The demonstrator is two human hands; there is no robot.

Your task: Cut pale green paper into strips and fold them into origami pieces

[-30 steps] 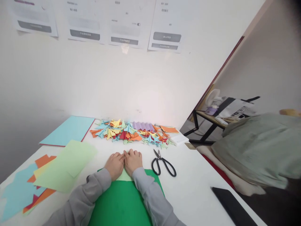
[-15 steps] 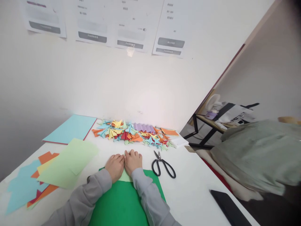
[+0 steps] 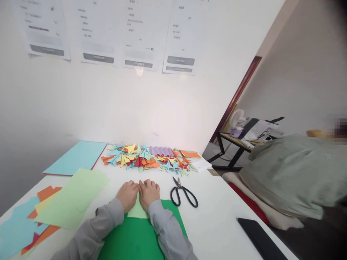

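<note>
A pale green sheet of paper (image 3: 137,211) lies at the far end of a dark green mat (image 3: 132,238), partly covered by both hands. My left hand (image 3: 128,196) is closed with curled fingers on the paper's left side. Beside it my right hand (image 3: 149,193) is also closed, its fingers bent over the paper's upper part. The fingertips of both meet near the paper's top, and they hide the upper edge. Black-handled scissors (image 3: 180,191) lie with parted blades to the right of my right hand.
Folded paper planes (image 3: 141,159) in many colours heap along the wall, near a pleated purple strip (image 3: 162,151). Loose coloured sheets (image 3: 73,196) and a light blue sheet (image 3: 77,157) lie left. A black flat object (image 3: 261,238) lies right. A person in green clothing (image 3: 292,177) is beyond the table.
The camera view has shifted, so the table sits lower and further left. My hands stay together on the pale green paper, and more of it shows between my wrists.
</note>
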